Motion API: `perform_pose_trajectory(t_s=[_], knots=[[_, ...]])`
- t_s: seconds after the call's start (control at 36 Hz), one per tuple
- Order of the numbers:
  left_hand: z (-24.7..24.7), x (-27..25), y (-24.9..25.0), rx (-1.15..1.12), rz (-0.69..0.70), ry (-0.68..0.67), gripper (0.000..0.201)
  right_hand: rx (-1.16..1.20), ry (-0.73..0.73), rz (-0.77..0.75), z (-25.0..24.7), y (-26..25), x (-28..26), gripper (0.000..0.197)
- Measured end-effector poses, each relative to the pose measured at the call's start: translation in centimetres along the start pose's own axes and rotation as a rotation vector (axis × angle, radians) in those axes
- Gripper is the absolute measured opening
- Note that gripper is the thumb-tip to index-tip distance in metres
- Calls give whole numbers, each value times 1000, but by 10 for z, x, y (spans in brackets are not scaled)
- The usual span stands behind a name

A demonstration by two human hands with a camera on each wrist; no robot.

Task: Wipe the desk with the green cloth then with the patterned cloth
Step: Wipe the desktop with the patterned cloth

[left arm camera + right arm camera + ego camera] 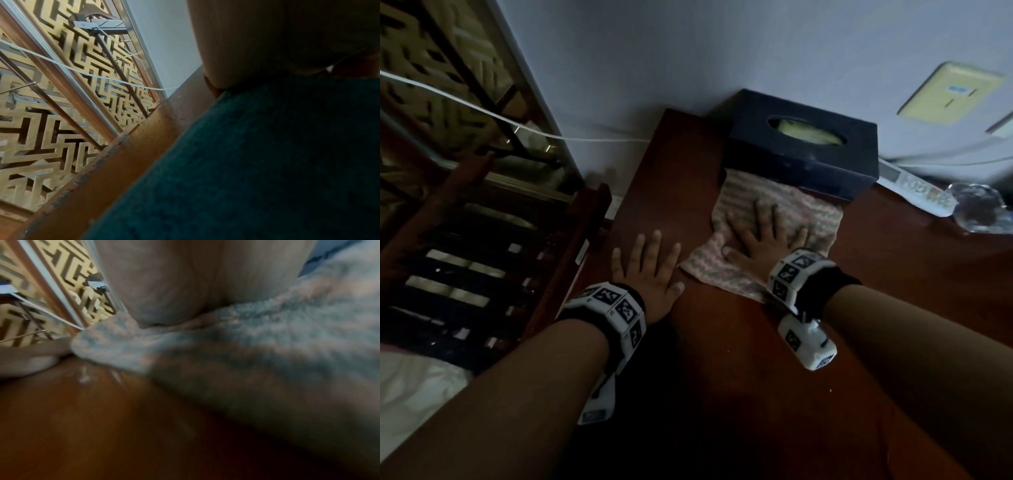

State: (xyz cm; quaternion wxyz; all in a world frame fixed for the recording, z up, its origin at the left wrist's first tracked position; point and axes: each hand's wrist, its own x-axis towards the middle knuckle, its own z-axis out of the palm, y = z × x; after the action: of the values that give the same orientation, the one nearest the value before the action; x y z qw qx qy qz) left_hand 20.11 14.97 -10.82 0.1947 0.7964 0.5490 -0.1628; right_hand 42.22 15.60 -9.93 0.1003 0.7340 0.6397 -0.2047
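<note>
The patterned cloth [808, 212], striped pink and grey-green, lies spread on the dark wooden desk [756, 359] just in front of a tissue box. My right hand [763, 233] presses flat on it with fingers spread; the right wrist view shows the palm [185, 280] on the fuzzy cloth [267, 337]. My left hand [650, 270] lies flat on bare desk to the cloth's left, fingers straight and apart. The dark green cloth [267, 162] shows only in the left wrist view, lying under that wrist, with the heel of the hand [267, 40] above it.
A dark blue tissue box [801, 144] stands against the wall at the back. A white remote [917, 192] and a clear crumpled bottle [979, 212] lie at the right. The desk's left edge [599, 253] drops toward a wooden frame [482, 257]. A white cable [482, 109] crosses the left.
</note>
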Motion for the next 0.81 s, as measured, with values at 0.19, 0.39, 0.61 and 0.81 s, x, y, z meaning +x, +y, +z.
perform_pose_trajectory(t_s=[0.19, 0.39, 0.61, 0.81], knots=[[-2, -3, -4, -40, 37, 35, 94, -43, -7, -84, 20, -6, -38, 68], [-13, -15, 1, 39, -3, 41, 61, -18, -55, -95, 20, -3, -51, 66], [-12, -74, 16, 35, 233, 205, 64, 3, -76, -103, 16, -2, -52, 66], [-10, -78, 7, 161, 191, 14, 68, -6, -23, -72, 27, -2, -60, 66]])
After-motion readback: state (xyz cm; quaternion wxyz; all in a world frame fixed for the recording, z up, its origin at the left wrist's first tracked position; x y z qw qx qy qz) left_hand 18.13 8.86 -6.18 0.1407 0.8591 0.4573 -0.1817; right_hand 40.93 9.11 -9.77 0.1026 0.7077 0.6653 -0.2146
